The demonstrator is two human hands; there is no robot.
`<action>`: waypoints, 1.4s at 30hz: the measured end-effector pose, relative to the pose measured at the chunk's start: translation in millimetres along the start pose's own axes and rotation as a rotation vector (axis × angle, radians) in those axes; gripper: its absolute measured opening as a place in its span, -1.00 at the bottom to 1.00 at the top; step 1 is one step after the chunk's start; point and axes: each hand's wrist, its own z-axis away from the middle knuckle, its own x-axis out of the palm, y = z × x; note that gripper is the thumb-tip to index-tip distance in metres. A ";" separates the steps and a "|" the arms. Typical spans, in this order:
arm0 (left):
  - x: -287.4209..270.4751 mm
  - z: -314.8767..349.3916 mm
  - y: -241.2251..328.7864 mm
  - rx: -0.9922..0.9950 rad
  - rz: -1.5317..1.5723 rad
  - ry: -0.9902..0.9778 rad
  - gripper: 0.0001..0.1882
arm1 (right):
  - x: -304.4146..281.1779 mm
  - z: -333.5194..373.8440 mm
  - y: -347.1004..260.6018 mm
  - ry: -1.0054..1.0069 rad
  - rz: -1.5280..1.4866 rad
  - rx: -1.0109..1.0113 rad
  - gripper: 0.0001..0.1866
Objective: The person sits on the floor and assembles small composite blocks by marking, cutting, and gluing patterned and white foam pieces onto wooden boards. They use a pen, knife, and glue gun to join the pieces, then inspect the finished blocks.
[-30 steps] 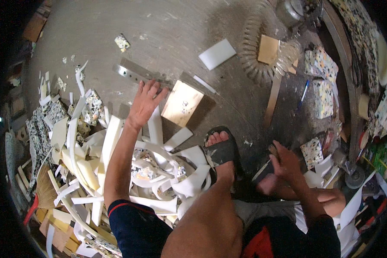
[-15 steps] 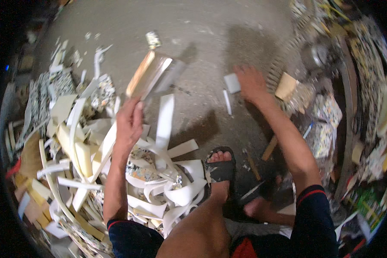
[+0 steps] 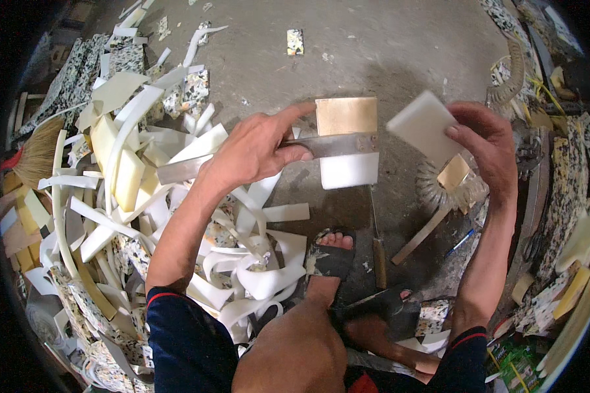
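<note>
Lighting: even, soft daylight; faint shadow on concrete floor [image 3: 387, 46]. Focus sharp centrally; fisheye bending, black vignette at rim.

A grey concrete floor [image 3: 373, 39] carries everything. Along its left side lies a heap of white foam strips [image 3: 177, 216] mixed with speckled foam offcuts [image 3: 190, 92]. A small speckled block [image 3: 295, 41] lies alone near the far edge. A wooden-handled knife [image 3: 377, 249] rests beside a sandalled foot [image 3: 331, 255], and a blue pen [image 3: 462, 241] lies to the right.
</note>
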 end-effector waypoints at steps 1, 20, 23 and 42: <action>-1.8 -0.8 5.0 0.023 -0.021 -0.003 -0.24 | 6.7 -6.3 -12.4 -0.034 0.078 0.039 -0.70; -29.0 -0.8 31.9 0.072 -0.165 -0.087 -0.26 | 63.6 -58.0 0.1 -0.215 -0.065 -0.154 -0.74; -28.8 -1.9 33.9 0.079 -0.180 -0.086 -0.27 | 63.8 -56.8 2.2 -0.202 -0.059 -0.171 -0.74; -23.8 -7.6 35.7 0.079 -0.184 -0.093 -0.28 | 64.7 -51.1 9.7 -0.156 -0.051 -0.104 -0.74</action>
